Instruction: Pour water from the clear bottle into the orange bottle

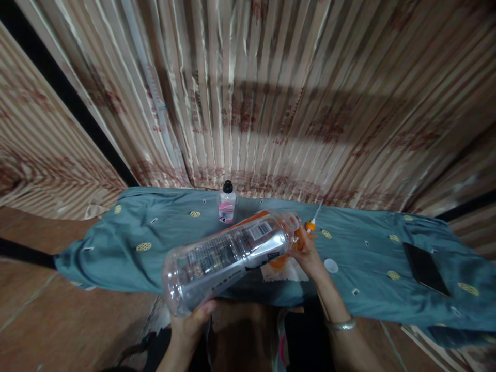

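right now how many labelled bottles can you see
2: the large clear bottle in the left hand; the small black-capped bottle standing on the cloth. Others may be hidden.

The large bottle [228, 261] bars the middle; leftward, the cloth [112, 248] lies free.

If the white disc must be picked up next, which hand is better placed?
Likely the right hand: it is much nearer the white disc, while the left hand supports the large clear bottle near its base.
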`<control>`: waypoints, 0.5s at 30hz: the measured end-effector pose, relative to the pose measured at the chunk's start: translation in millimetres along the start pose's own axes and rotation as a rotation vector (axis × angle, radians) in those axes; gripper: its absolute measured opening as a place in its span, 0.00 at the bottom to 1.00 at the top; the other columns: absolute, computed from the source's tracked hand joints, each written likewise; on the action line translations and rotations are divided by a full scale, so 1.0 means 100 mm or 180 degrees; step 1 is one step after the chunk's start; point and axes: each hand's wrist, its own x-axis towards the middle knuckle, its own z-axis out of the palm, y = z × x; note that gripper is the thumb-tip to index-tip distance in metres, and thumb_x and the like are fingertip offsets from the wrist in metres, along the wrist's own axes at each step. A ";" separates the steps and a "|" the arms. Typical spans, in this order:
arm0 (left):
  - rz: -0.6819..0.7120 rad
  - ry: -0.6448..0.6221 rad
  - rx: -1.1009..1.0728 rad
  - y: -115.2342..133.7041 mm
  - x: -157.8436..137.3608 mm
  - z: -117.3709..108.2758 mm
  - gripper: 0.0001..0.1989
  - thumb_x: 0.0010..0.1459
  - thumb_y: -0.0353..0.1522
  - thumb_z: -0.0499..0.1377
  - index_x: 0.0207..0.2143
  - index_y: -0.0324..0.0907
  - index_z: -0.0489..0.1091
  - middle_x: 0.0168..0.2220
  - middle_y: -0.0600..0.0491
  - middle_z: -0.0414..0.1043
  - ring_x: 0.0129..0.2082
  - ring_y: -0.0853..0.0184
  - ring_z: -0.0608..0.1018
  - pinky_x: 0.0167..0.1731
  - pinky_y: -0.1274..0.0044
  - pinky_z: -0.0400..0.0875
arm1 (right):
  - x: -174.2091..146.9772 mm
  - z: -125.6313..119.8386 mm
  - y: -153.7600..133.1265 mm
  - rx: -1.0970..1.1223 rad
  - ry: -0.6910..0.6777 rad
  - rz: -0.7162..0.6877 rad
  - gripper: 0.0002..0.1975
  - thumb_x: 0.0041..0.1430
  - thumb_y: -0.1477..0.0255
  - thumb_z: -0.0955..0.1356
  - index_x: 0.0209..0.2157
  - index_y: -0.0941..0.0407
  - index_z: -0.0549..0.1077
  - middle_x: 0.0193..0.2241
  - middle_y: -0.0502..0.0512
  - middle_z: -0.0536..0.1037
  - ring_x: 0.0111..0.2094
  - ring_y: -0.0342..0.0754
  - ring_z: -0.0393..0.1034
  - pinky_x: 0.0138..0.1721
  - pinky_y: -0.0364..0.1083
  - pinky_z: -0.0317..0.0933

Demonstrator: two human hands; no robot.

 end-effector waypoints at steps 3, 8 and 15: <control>0.0071 0.0073 0.0014 0.00 -0.02 0.00 0.45 0.25 0.49 0.75 0.48 0.41 0.70 0.38 0.46 0.76 0.45 0.48 0.79 0.49 0.60 0.73 | 0.00 -0.01 0.01 0.0029 -0.0027 -0.0020 0.46 0.46 0.60 0.78 0.65 0.43 0.60 0.63 0.53 0.68 0.65 0.59 0.59 0.68 0.61 0.48; -0.0055 0.0025 0.0058 -0.06 0.01 -0.07 0.43 0.24 0.48 0.75 0.45 0.39 0.72 0.35 0.46 0.76 0.43 0.48 0.79 0.47 0.61 0.74 | -0.02 0.00 -0.01 0.0047 -0.0019 -0.0029 0.45 0.46 0.59 0.78 0.64 0.43 0.60 0.63 0.53 0.68 0.65 0.58 0.60 0.68 0.59 0.49; 0.0168 -0.0068 0.0061 -0.05 0.00 -0.07 0.41 0.26 0.48 0.75 0.45 0.40 0.72 0.36 0.46 0.77 0.45 0.48 0.79 0.48 0.60 0.74 | 0.00 -0.01 0.02 0.0002 0.0016 -0.0044 0.47 0.45 0.59 0.78 0.65 0.44 0.59 0.64 0.53 0.68 0.65 0.59 0.60 0.68 0.60 0.48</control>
